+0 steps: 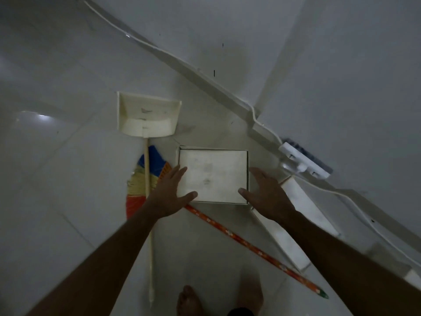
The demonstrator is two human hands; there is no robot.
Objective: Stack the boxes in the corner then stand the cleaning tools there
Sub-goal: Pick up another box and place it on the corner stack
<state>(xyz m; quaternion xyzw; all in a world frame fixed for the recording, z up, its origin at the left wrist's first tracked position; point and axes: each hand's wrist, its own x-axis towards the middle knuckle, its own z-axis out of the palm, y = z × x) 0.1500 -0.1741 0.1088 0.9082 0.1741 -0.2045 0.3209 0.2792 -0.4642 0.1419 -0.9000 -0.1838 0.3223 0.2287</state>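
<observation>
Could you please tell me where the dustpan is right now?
In the head view, the dustpan lies on the floor left of centre, just beyond the broom, up-left of the white box.

One head-worn view, steeply downward and close, over both forearms toward the tiled floor (68, 179).

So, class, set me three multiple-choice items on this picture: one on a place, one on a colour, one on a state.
1. Where does the dustpan lie?
A. left of the white box
B. on the box
C. behind the foot

2. What colour is the broom handle?
A. blue
B. orange
C. black

3. How are the left hand and right hand?
A. fists
B. open, either side of the box
C. gripping the broom

Key: A, the dustpan sits up-left of the box; B, the handle is orange and patterned; B, the fingers are straight, flanking the box.
</observation>
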